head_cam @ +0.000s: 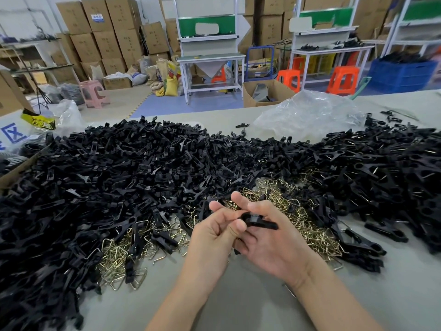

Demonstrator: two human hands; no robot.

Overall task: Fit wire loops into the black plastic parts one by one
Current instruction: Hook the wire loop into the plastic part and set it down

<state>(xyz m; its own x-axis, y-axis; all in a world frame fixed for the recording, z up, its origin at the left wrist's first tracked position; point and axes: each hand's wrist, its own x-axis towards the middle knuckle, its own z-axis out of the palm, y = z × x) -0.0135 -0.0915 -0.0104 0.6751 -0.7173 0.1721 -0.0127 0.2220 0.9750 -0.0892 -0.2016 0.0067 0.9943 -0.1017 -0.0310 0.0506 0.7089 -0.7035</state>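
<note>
A black plastic part (259, 220) lies across the fingers of my right hand (274, 242), its long end pointing right. My left hand (212, 237) pinches the part's left end between thumb and fingers. Both hands are above the table's near middle. No wire loop shows clearly in either hand. A heap of brass-coloured wire loops (307, 225) lies just behind and to the right of my hands, with more loops (119, 256) to the left. A huge pile of black plastic parts (124, 168) covers the table's left and middle.
Black parts with wire in them (391, 168) are heaped on the right. A crumpled clear plastic bag (307, 113) lies at the back. A cardboard box edge (16, 170) sits far left. Bare grey table (238, 302) runs along the near edge. Benches, stools and cartons stand beyond.
</note>
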